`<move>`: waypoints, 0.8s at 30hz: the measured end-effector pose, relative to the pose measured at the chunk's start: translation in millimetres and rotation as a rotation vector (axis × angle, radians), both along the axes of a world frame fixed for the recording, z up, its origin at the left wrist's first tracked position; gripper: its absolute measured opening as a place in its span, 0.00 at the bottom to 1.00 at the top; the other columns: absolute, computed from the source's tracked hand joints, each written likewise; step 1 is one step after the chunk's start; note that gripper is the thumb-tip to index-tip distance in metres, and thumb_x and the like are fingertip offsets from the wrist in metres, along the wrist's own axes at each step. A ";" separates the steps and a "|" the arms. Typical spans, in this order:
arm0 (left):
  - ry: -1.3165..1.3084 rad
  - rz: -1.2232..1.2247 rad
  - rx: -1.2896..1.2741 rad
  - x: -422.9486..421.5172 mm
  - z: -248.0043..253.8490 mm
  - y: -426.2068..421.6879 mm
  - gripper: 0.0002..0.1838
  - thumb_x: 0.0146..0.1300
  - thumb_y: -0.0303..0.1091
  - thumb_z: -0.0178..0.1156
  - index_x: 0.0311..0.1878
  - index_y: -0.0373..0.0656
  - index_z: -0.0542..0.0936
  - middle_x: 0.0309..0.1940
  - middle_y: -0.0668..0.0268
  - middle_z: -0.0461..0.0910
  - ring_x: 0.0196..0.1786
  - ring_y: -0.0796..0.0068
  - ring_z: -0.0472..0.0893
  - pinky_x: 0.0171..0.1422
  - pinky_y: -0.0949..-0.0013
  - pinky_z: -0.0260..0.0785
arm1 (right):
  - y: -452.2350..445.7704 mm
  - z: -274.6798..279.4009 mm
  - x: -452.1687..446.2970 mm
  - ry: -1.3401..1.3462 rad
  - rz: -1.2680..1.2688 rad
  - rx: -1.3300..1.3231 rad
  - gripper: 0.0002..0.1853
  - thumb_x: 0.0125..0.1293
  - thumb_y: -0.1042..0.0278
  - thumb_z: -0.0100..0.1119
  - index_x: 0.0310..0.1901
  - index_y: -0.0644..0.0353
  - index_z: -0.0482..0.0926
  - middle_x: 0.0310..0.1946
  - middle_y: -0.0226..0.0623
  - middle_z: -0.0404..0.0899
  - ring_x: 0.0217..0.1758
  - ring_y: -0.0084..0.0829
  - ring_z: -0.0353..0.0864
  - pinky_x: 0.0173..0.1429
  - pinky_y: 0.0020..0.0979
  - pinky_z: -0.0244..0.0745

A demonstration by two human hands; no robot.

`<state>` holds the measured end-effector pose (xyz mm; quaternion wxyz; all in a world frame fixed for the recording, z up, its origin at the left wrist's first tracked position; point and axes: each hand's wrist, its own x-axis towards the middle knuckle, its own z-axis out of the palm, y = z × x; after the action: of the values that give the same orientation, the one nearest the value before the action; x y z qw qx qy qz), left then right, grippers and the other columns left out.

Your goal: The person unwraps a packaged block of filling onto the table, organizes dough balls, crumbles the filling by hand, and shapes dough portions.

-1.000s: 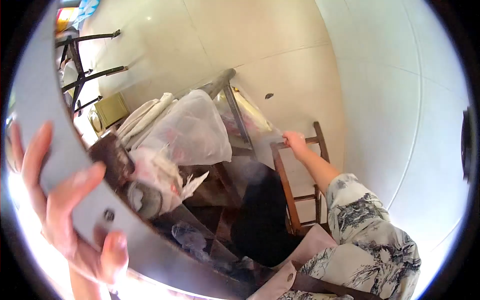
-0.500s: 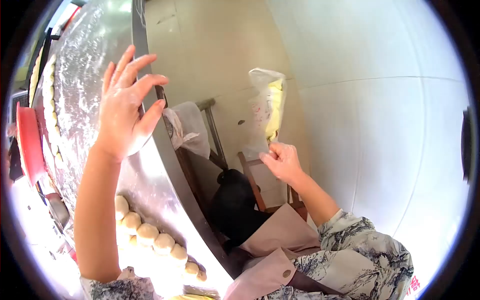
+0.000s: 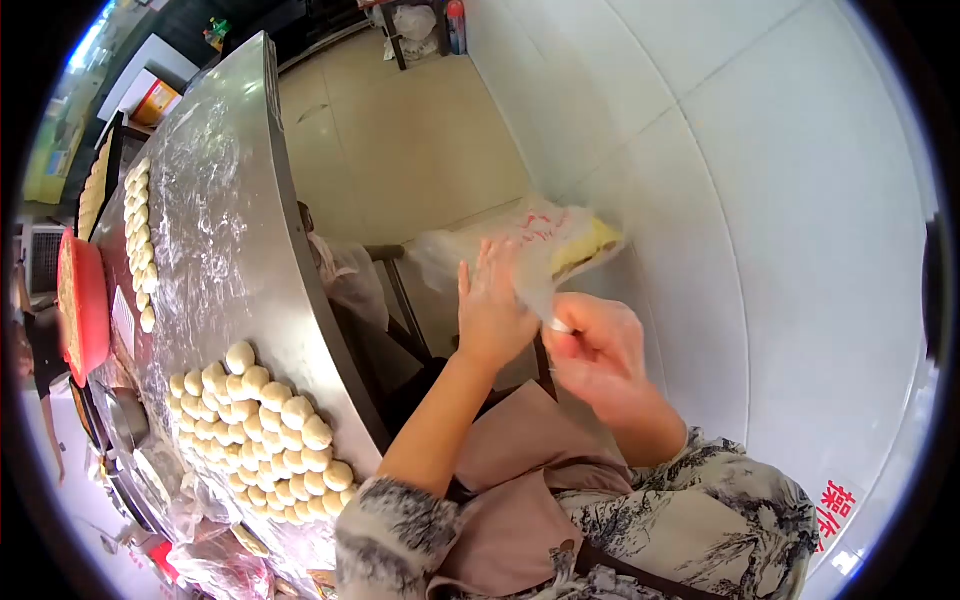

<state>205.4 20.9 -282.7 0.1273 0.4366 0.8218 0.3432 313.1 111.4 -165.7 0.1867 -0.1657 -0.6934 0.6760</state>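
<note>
A clear plastic bag (image 3: 545, 235) with red print and something yellow inside hangs over the floor, right of the steel table. Its gathered end is pinched in my right hand (image 3: 605, 350), whose fingers are closed. Against the bag's near side lies my left hand (image 3: 495, 310), fingers stretched out and gripping nothing that I can see. Many pale dough balls (image 3: 265, 435) are grouped on the floury steel table (image 3: 200, 250), left of my forearm. A row of dough pieces (image 3: 140, 240) lies near its far side.
A red basin (image 3: 85, 305) and a metal bowl (image 3: 125, 418) are at the left. Another plastic bag (image 3: 355, 285) hangs beside the table edge. A white tiled wall (image 3: 700, 200) is on the right. A fire extinguisher (image 3: 456, 27) stands at the back.
The right hand lifted the bag from low by the stools. The left hand left the table side and came to the bag. The view swung to show more of the table.
</note>
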 end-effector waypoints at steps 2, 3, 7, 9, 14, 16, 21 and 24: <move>-0.200 0.042 0.025 1.1 -26.4 13.8 0.25 0.54 0.39 0.64 0.55 0.37 0.77 0.53 0.51 0.79 0.60 0.49 0.76 0.63 0.49 0.64 | 1.8 1.6 17.3 0.119 0.069 -0.129 0.13 0.49 0.70 0.62 0.25 0.59 0.64 0.21 0.31 0.64 0.25 0.24 0.59 0.29 0.27 0.56; -0.139 0.051 0.064 6.5 -33.9 18.4 0.19 0.55 0.37 0.62 0.48 0.36 0.78 0.48 0.52 0.81 0.54 0.49 0.78 0.58 0.50 0.66 | 0.3 5.1 22.9 0.175 0.077 -0.193 0.12 0.50 0.70 0.62 0.26 0.59 0.65 0.23 0.32 0.66 0.26 0.24 0.61 0.31 0.27 0.58; -0.201 0.246 -0.027 11.0 -42.5 17.3 0.09 0.57 0.33 0.59 0.31 0.35 0.80 0.33 0.51 0.81 0.39 0.48 0.80 0.43 0.53 0.71 | 0.7 -10.4 35.9 0.268 0.071 -0.152 0.11 0.54 0.68 0.61 0.30 0.59 0.67 0.29 0.35 0.70 0.33 0.28 0.67 0.41 0.28 0.65; -0.416 0.377 -0.032 11.7 -34.6 0.5 0.10 0.58 0.33 0.58 0.30 0.34 0.79 0.31 0.50 0.80 0.36 0.50 0.79 0.40 0.54 0.71 | 9.6 -58.1 45.1 0.203 -0.116 -0.083 0.13 0.61 0.61 0.60 0.35 0.62 0.72 0.35 0.40 0.75 0.39 0.34 0.74 0.48 0.31 0.70; -0.626 0.653 0.083 31.2 -36.7 -45.1 0.12 0.65 0.34 0.54 0.38 0.32 0.78 0.32 0.50 0.80 0.34 0.62 0.78 0.38 0.60 0.69 | 73.1 -294.1 79.3 -0.773 -0.404 0.011 0.28 0.66 0.44 0.58 0.51 0.66 0.78 0.52 0.47 0.79 0.54 0.37 0.78 0.58 0.37 0.71; -0.379 0.425 0.225 52.1 -35.0 -63.3 0.13 0.68 0.33 0.54 0.47 0.31 0.76 0.34 0.54 0.79 0.37 0.69 0.77 0.39 0.63 0.69 | 67.4 -352.7 77.0 -1.001 -0.300 -0.165 0.29 0.66 0.44 0.58 0.53 0.65 0.79 0.50 0.44 0.81 0.54 0.36 0.80 0.58 0.37 0.73; -0.581 0.485 0.491 77.1 -9.0 -75.2 0.14 0.72 0.35 0.53 0.49 0.33 0.78 0.44 0.67 0.79 0.42 0.77 0.75 0.47 0.70 0.68 | 28.2 -375.0 47.9 -0.777 0.107 -1.194 0.27 0.66 0.48 0.59 0.55 0.65 0.77 0.48 0.44 0.82 0.51 0.36 0.83 0.56 0.39 0.78; -0.667 0.518 0.181 58.4 -14.9 -93.4 0.11 0.70 0.33 0.55 0.45 0.33 0.78 0.40 0.64 0.81 0.41 0.72 0.78 0.43 0.67 0.69 | 0.5 -370.3 38.5 -0.790 0.051 -1.363 0.27 0.66 0.50 0.59 0.56 0.65 0.76 0.48 0.44 0.82 0.51 0.36 0.83 0.56 0.40 0.79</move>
<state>263.8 -72.5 -297.6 0.2568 0.0906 0.7848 0.5568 351.7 111.9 -536.0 -0.2319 -0.4556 -0.1447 0.8472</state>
